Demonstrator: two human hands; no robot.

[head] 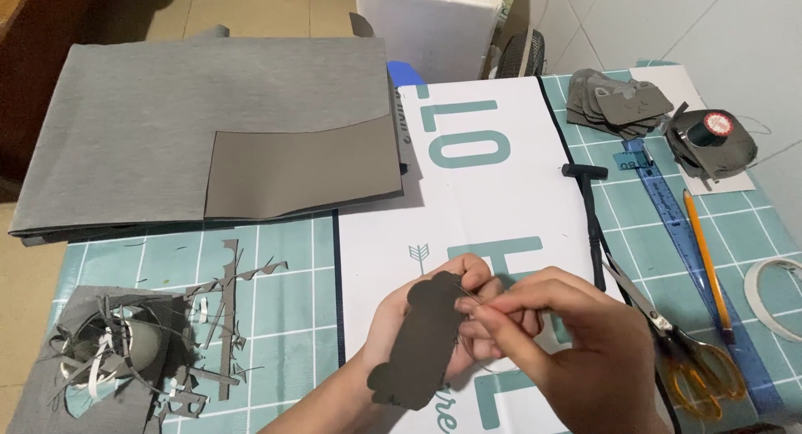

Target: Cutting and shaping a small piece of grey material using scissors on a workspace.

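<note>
My left hand [393, 329] holds a dark grey cut-out piece [422, 342] with scalloped ends, tilted upright over a white printed sheet [501, 200]. My right hand [568, 350] sits just right of it, fingertips pinched together at the piece's upper right edge, apparently on something thin like a needle or thread; it is too small to make out.
A large folded grey fabric [209, 125] lies at the back left. Fabric scraps [142, 350] pile at the front left. To the right lie a black hammer [589, 204], orange-handled scissors [685, 350], a blue ruler [685, 242], a pencil [706, 258], stacked grey cut pieces [618, 104] and a tape roll [777, 296].
</note>
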